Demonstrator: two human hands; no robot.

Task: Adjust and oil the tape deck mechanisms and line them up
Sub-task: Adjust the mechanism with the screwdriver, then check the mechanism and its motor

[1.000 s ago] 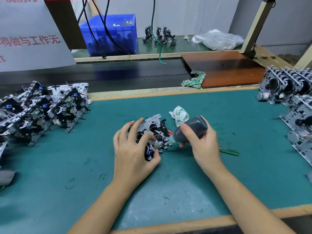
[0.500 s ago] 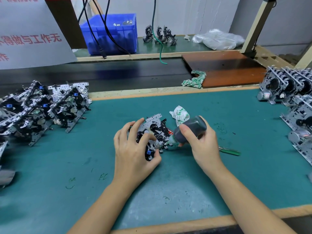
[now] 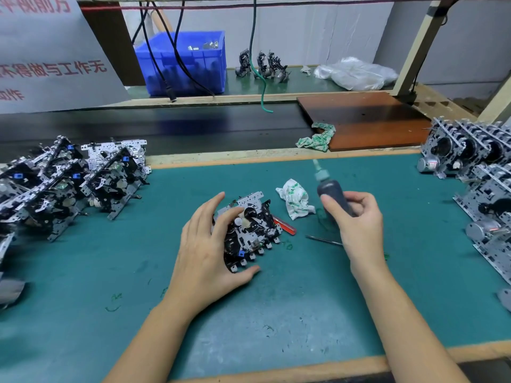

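A tape deck mechanism (image 3: 250, 230) of metal plate and black parts lies on the green mat (image 3: 304, 313) in the middle. My left hand (image 3: 206, 254) holds it from the left, fingers curled over its top and thumb at its near edge. My right hand (image 3: 356, 222) grips a dark oil bottle (image 3: 330, 193), held upright with its pale nozzle pointing up and away, to the right of the mechanism and clear of it.
A pile of mechanisms (image 3: 63, 183) sits at the left; a row of upright ones (image 3: 475, 167) stands at the right. A crumpled rag (image 3: 294, 199), a red-handled tool (image 3: 284, 225) and a thin screwdriver (image 3: 323, 240) lie near the mechanism. Behind are a conveyor belt (image 3: 166, 128), brown board (image 3: 365, 120) and blue bin (image 3: 188, 64).
My right hand has lifted the oil bottle away from the mechanism and turned it upright, to the right. My left hand stays on the mechanism with its fingers spread a little more.
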